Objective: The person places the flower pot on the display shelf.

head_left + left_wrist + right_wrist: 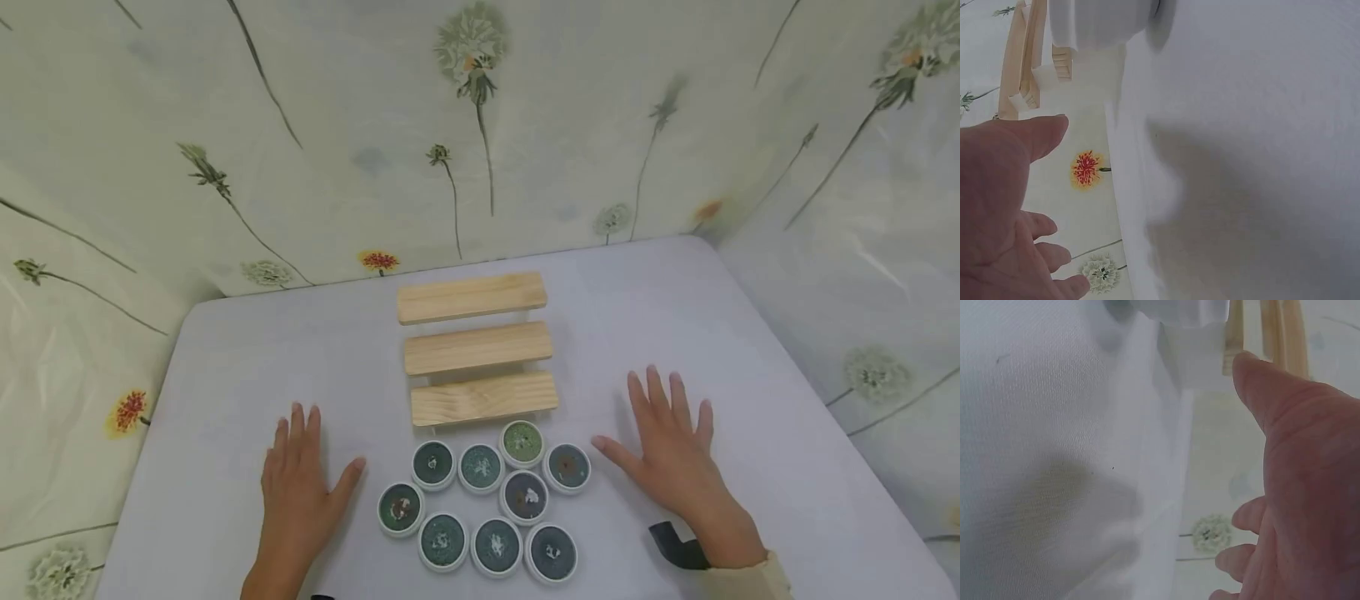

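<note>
My left hand (296, 492) lies palm down over the left of the white table, fingers straight and thumb spread. It holds nothing. On the other side my right hand (675, 462) is also palm down, fingers apart, with its thumb tip close to a round white jar with a teal, brown-spotted top (567, 467). Several such white-rimmed jars sit grouped between the hands, among them a light green one (522, 442) and a dark green one with a reddish-brown mark (401, 508). Behind them stands a three-step wooden rack (480, 348). In the left wrist view the thumb (1041, 134) points toward the rack.
The white-covered table (300, 350) has rounded far corners. A curtain printed with dandelions (330, 150) surrounds it at the back and both sides. A black strap piece (677, 546) shows by the right wrist, above a cream sleeve (750, 581).
</note>
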`<state>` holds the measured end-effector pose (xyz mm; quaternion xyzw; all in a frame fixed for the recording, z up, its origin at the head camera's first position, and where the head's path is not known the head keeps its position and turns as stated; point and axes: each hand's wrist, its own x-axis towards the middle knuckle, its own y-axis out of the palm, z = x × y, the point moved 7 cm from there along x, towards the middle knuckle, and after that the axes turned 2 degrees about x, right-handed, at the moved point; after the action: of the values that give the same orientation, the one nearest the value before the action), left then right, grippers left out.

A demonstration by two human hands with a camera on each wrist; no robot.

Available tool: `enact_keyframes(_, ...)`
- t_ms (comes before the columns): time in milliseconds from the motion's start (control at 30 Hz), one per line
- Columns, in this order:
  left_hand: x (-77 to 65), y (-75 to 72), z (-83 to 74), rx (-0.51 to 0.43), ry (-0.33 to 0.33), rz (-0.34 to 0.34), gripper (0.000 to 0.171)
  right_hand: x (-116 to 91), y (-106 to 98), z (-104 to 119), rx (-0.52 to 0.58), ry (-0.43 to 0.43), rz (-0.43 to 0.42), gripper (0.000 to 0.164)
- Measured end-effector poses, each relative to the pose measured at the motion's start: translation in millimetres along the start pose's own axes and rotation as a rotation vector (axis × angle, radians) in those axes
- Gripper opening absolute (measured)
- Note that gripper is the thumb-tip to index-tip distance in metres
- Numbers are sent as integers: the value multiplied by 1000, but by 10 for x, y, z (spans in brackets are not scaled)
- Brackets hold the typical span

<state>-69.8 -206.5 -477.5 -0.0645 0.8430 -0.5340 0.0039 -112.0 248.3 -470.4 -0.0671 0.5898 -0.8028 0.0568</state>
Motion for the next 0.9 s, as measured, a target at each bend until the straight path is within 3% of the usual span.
enact_keyframes(333,15,85,-87,-45,57,35,93,-32,19,62,67,10,64,105)
enact_keyframes(533,42,137,-127,-60,44,48,91,-63,56,147,116,-4,99,102)
enact_keyframes(900,186,290,-334,-89,71,141,89,-204,158,341,223,-54,185,99)
